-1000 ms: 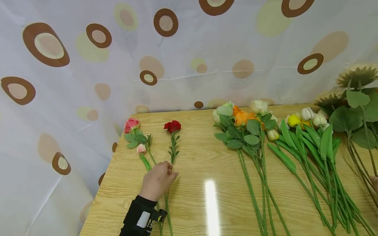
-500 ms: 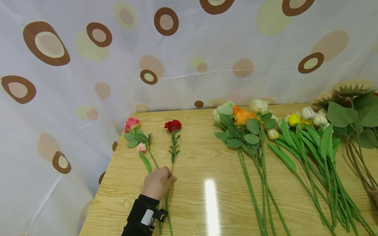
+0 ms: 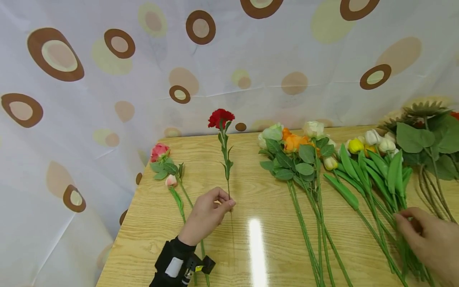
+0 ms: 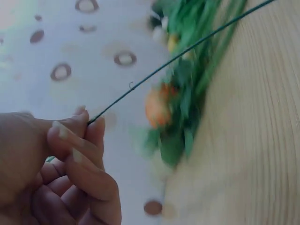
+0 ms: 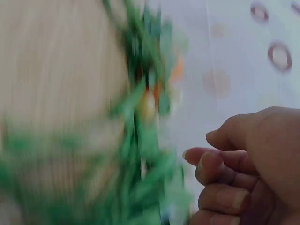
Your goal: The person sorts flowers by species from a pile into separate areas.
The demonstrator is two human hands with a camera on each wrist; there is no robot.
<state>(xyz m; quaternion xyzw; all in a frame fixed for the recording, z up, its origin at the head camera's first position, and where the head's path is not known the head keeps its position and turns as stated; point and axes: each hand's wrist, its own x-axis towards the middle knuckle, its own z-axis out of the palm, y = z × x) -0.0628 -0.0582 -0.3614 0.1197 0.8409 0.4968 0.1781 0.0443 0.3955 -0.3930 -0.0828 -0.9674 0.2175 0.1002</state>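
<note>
The left hand pinches the thin wire stem of a red carnation between thumb and fingertips, and the flower stands nearly upright above the wooden table, its head well clear of the tabletop and showing against the spotted curtain. The left wrist view confirms the grip: the stem runs out from the closed finger pads with nothing else in the hand. Left of the carnation, a pink rose with a small bud lies flat on the table, untouched. Right of the carnation lie the larger stocks: a bunch of orange and cream roses, then a bunch of tulips, then sunflowers farthest right at the table's edge. The right hand reaches among the tulip stems, fingers loosely curled; the right wrist view is blurred, so whether it has closed on a stem cannot be told. Judged from this, the work seems early: one stem is picked up and held ready, a second is being sought among the tulips, and nearly all the flowers lie ungathered in their bunches.
</note>
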